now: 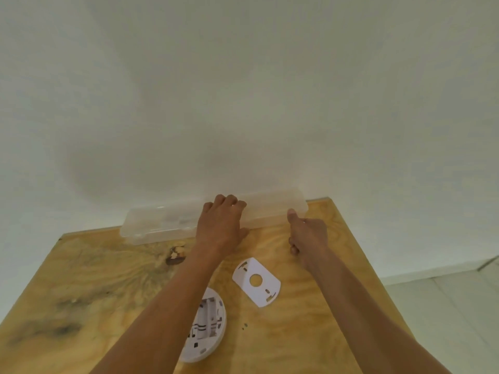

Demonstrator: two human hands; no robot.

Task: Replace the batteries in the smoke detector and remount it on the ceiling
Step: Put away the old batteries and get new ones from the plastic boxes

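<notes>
Smoke detector (209,329) sits open-side-up at the near edge. Left hand (220,225) curls over the clear box (167,225), contents blurry; right hand (307,236) loosely closed. Plywood worktop (94,279), white wall.

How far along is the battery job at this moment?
Done: the round white smoke detector lies open-side up on the plywood table, its flat white mounting plate apart beside it. In hand: the left hand rests on the long clear plastic box; the right hand reaches toward it. Left: batteries, closing, remounting.
</notes>
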